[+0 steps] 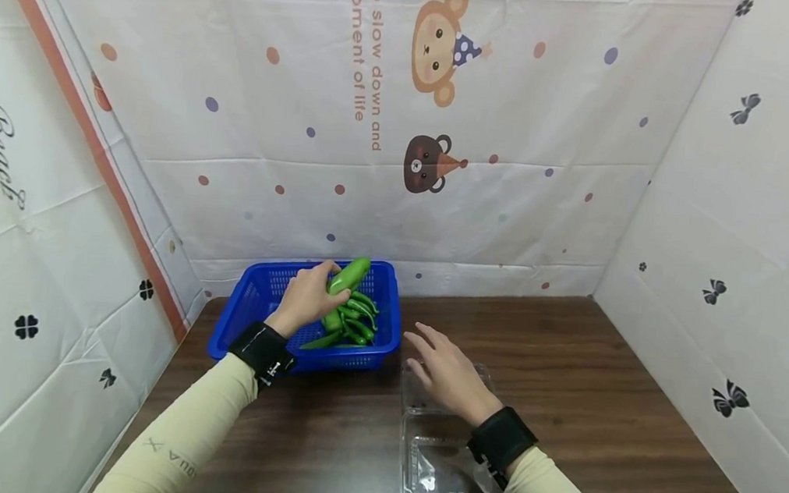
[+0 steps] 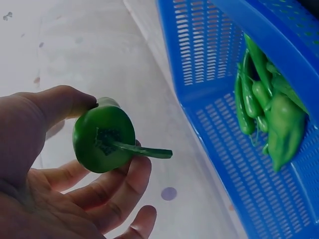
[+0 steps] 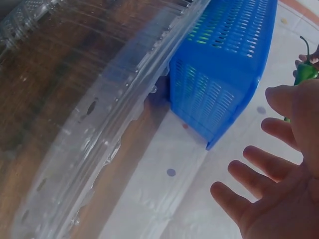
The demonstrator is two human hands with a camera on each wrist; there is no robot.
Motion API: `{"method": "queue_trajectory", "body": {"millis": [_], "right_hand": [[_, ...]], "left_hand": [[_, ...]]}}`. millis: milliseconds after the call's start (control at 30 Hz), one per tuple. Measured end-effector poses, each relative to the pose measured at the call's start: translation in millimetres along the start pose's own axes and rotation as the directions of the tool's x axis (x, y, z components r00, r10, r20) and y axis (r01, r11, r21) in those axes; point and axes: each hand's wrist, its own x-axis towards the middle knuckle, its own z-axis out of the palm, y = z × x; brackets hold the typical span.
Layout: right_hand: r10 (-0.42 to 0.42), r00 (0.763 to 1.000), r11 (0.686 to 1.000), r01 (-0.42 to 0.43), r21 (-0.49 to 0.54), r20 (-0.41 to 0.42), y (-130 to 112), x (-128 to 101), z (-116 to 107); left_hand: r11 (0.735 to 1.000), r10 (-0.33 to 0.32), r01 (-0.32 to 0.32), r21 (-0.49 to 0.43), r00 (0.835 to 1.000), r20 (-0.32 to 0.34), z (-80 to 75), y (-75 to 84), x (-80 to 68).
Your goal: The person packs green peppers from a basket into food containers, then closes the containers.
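Note:
My left hand (image 1: 307, 295) grips a large green pepper (image 1: 350, 275) between thumb and fingers, raised over the blue plastic basket (image 1: 335, 361). In the left wrist view the stem end of that pepper (image 2: 103, 139) faces the camera, its short stem pointing right. Several slimmer green peppers (image 1: 360, 314) lie in the basket's right part. My right hand (image 1: 450, 373) hovers with fingers spread and holds nothing. Below it an open clear plastic clamshell box (image 1: 448, 478) rests on the table, partly hidden by the hand and wrist.
The dark wood-grain table (image 1: 567, 371) is closed in by printed white cloth at the back (image 1: 508, 233) and on both sides. The basket stands near the back cloth, left of the clear box. Black bands circle both wrists.

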Motion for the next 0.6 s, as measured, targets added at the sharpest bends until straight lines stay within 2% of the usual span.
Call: {"method": "queue_trajectory", "body": {"millis": [333,600], "right_hand": [[0.061,0.998,0.998,-0.061,0.014,0.003,6.2,-16.5,-6.4],[0.1,0.995,0.995,-0.1,-0.01,0.001,15.6,-31.2,-11.2]], "left_hand": [[0.992,0.101,-0.101,-0.075,0.995,-0.007,6.4,11.2,-6.9],[0.966,0.204,-0.2,-0.161,0.979,0.004,8.1,25.6,-16.7]]}}
